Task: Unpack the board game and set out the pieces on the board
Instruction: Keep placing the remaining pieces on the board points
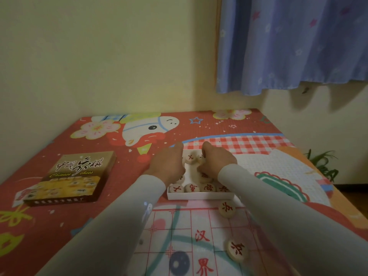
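Observation:
A white tray (200,195) holds several round cream game pieces (192,188) with red characters. Both my hands reach into its far end. My left hand (169,163) curls over the tray's left side, and what its fingers hold is hidden. My right hand (216,162) is closed on a cream piece near the tray's far right. The thin see-through board sheet (199,242) with red grid lines lies in front of the tray. Two pieces rest on the sheet, one piece (227,209) close to the tray and another piece (237,250) nearer me.
The game's box lid (72,177), brown and yellow with printed characters, lies to the left on the red cartoon mat (119,156). A cream wall stands behind the mat, a blue curtain (288,42) hangs at upper right, and a green plant (322,164) sits off the mat's right edge.

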Available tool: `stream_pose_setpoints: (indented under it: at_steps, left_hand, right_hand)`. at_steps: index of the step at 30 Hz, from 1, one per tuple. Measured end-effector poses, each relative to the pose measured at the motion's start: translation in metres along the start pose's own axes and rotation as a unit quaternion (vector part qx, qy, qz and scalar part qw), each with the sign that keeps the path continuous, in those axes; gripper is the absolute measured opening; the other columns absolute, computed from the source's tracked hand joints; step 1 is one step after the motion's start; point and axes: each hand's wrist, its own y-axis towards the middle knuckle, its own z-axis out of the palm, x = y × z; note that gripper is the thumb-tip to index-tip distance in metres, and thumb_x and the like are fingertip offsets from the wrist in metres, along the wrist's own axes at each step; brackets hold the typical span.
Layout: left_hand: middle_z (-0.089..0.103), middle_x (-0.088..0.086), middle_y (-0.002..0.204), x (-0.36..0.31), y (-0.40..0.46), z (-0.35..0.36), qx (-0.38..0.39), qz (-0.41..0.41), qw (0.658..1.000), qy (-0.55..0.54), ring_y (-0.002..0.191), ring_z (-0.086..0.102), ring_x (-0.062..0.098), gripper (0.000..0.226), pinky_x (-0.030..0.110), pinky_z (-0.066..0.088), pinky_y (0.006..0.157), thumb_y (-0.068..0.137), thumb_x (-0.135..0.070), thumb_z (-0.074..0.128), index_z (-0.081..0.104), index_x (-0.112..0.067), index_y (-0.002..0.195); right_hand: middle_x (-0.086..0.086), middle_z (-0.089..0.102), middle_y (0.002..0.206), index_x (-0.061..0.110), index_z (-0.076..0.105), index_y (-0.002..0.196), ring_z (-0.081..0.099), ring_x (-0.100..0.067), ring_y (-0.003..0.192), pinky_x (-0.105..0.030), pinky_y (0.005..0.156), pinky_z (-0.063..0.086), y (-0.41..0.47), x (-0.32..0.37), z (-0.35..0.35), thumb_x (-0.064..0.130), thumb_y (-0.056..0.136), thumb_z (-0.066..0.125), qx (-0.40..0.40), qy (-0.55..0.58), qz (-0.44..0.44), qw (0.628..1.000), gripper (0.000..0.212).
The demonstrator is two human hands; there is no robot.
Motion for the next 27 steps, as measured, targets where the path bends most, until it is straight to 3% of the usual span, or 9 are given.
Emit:
stream_pose_setpoints:
  at_steps: [4,9,13,18,27]
  left_hand:
    - [0.053,0.001,0.084,0.001,-0.001,0.009,0.016,-0.017,0.999,-0.027,0.083,0.054,0.025,0.044,0.032,0.039,0.063,0.086,-0.021,0.064,0.037,-0.013,0.121]
    - [0.061,0.007,0.095,-0.001,0.006,0.015,0.002,-0.027,1.0,0.013,0.08,0.054,0.024,0.053,0.033,0.038,0.06,0.087,-0.02,0.062,0.033,-0.013,0.131]
    - [0.062,0.008,0.096,-0.003,0.009,0.018,-0.011,-0.042,0.999,0.026,0.076,0.052,0.024,0.048,0.033,0.038,0.06,0.085,-0.012,0.058,0.037,-0.013,0.128]
    - [0.064,0.011,0.105,-0.004,0.011,0.019,-0.015,-0.038,0.998,0.05,0.092,0.062,0.029,0.049,0.033,0.041,0.064,0.083,-0.007,0.055,0.038,-0.011,0.129]
    - [0.062,0.009,0.114,-0.005,0.021,0.006,0.041,-0.014,0.992,0.115,0.102,0.06,0.027,0.056,0.031,0.043,0.069,0.081,-0.018,0.067,0.04,-0.011,0.13]
  right_hand:
    - [-0.001,0.056,0.088,0.018,0.042,0.116,0.056,-0.02,0.076,-0.028,0.057,0.044,0.003,0.006,-0.001,0.025,0.081,0.066,0.014,0.012,0.021,1.0,0.042]
    - [-0.002,0.059,0.084,0.019,0.045,0.102,0.053,-0.017,0.068,-0.032,0.06,0.047,-0.008,0.0,-0.02,0.029,0.082,0.065,-0.004,0.092,-0.02,0.996,0.03]
    - [0.001,0.059,0.085,0.023,0.044,0.101,0.058,-0.019,0.073,-0.032,0.06,0.049,-0.026,-0.004,-0.026,0.031,0.081,0.065,0.031,0.069,-0.072,0.995,0.03]
    - [0.001,0.056,0.077,0.023,0.041,0.099,0.05,-0.017,0.064,-0.027,0.052,0.039,-0.029,-0.005,-0.004,0.023,0.082,0.059,0.038,0.073,-0.071,0.994,0.025]
    - [0.001,0.051,0.074,0.022,0.033,0.097,0.045,-0.014,0.058,-0.028,0.051,0.039,-0.025,-0.004,-0.001,0.022,0.08,0.059,0.045,0.049,-0.076,0.995,0.032]
